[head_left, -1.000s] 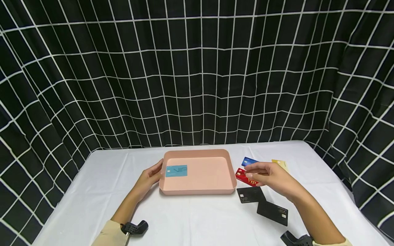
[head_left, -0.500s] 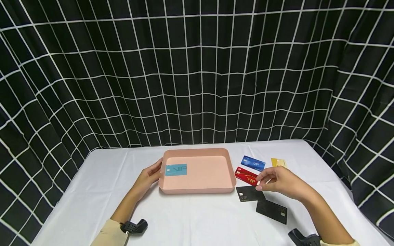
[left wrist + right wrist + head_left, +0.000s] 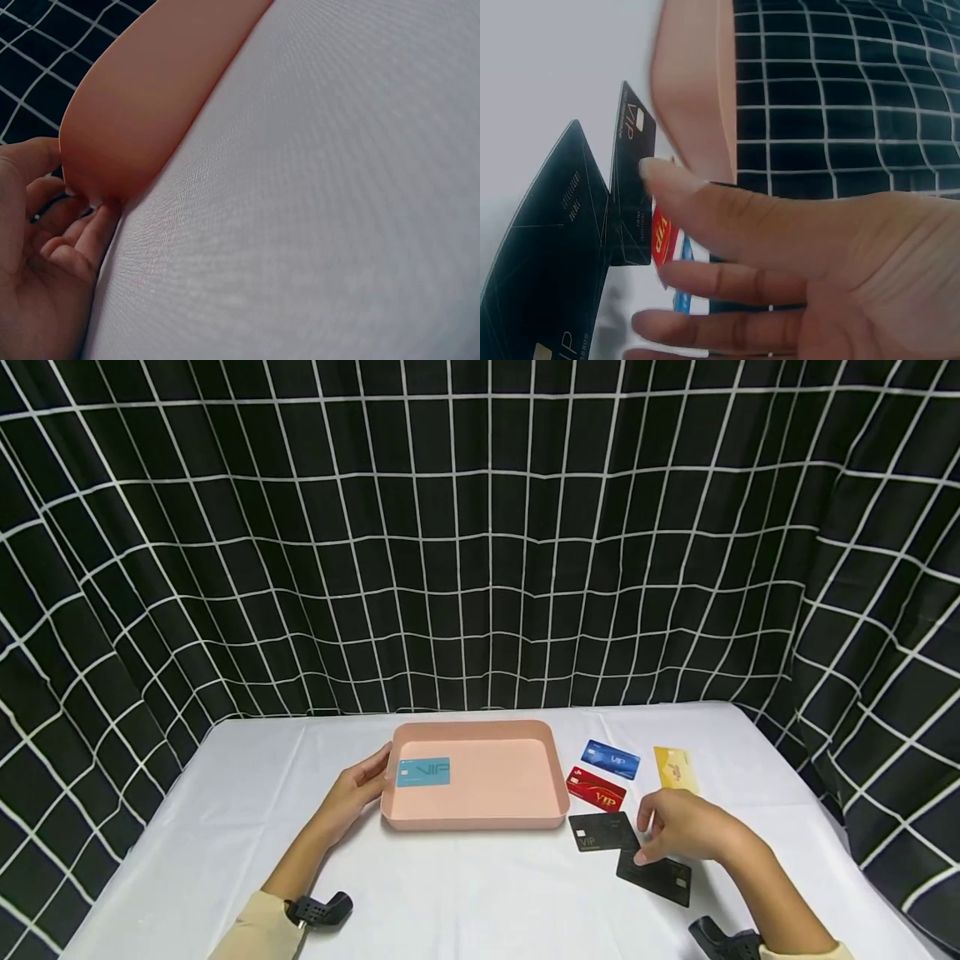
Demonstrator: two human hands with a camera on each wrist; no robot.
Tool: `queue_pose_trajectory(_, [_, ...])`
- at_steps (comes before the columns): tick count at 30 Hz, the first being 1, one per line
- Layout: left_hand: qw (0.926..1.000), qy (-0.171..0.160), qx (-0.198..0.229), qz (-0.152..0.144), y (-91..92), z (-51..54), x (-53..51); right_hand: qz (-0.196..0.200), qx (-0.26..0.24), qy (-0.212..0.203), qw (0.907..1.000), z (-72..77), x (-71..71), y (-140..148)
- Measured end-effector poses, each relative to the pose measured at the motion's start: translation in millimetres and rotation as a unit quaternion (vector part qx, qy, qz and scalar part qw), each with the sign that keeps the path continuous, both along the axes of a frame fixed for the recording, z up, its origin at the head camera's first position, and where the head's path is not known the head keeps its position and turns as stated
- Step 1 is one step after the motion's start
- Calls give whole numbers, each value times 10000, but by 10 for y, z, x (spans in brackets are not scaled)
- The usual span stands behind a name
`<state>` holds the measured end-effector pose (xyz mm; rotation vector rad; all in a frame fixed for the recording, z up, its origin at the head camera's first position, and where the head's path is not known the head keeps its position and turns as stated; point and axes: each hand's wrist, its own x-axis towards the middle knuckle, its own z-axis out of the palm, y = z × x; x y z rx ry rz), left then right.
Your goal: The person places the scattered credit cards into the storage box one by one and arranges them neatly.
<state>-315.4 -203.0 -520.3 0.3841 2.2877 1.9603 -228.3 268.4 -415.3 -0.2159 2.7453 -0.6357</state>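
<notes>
Black cards (image 3: 626, 863) beneath parted, empty right fingers (image 3: 735, 282), pink tray (image 3: 506, 781) touching relaxed left fingers (image 3: 96, 235)

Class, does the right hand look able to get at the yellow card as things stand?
Probably yes: the right hand appears to hold nothing, and the yellow card lies just beyond it with no other card on top.

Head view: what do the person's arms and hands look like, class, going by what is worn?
The left sleeve and right sleeve are plain beige. A black, rounded device sits at each cuff: left device, right device. The left hand and right hand are bare; no gloves show.
</notes>
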Motion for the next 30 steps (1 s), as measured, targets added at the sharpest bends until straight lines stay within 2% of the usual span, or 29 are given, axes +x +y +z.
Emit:
queue_pose_trajectory(7, [9999,18,-109,19,-28,11,-1,202,1139,3,9933,-18,33,-110])
queue_pose_trajectory(10, [10000,-16,-88,9,-18,-6,-20,274,1443,-3,9892,-22,68,-156])
queue_pose_trajectory(19, [10000,55,-2,-58,-18,-27,-28,356,1723,-88,9844,-89,101,-208])
queue_pose_trajectory(30, [10000,57,-14,-61,-16,-37,-39,223,1913,-136,9812,-113,121,-275])
